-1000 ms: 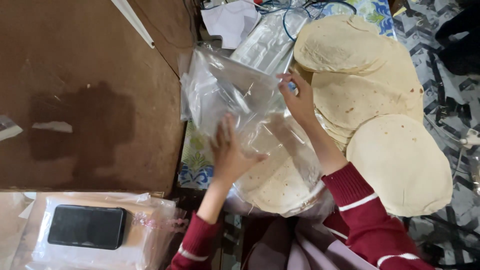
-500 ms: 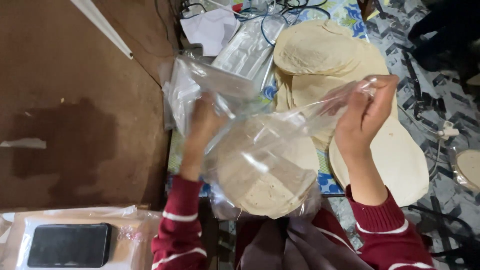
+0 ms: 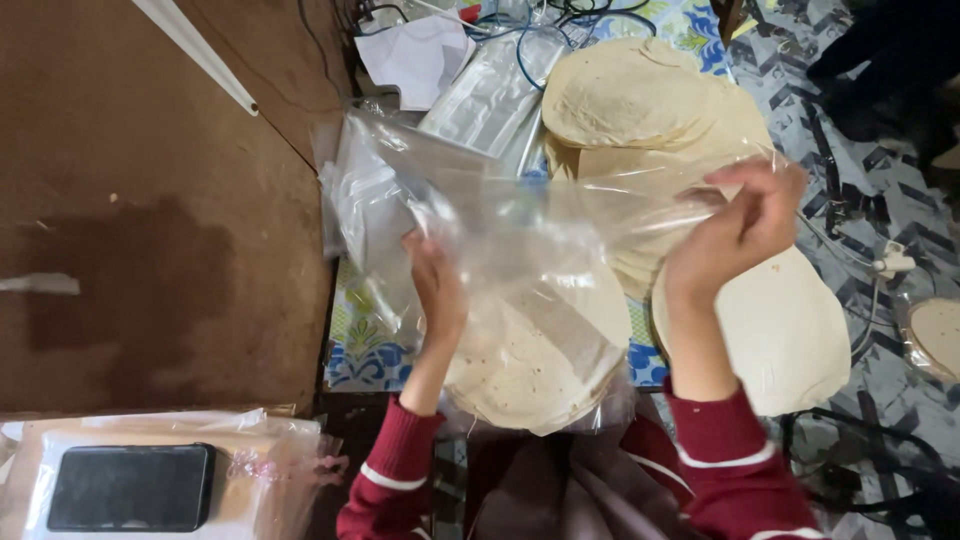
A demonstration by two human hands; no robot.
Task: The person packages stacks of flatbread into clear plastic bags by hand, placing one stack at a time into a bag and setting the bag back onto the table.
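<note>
Hands are holding a clear bag [image 3: 540,260] of flatbreads [image 3: 530,370] above the lap.

Left hand [image 3: 437,290] is clenching the bag's side, right hand [image 3: 735,230] pinching its rim; the film looks light, slippery, the breads floppy, best gripped at the mouth.

left hand [image 3: 437,290]: fingers hidden behind clear bag [image 3: 520,240] | flatbreads [image 3: 530,370]: blurred through the plastic | small flatbread [image 3: 935,335]: cut off at right edge | cables [image 3: 520,15]: cut off at top
</note>
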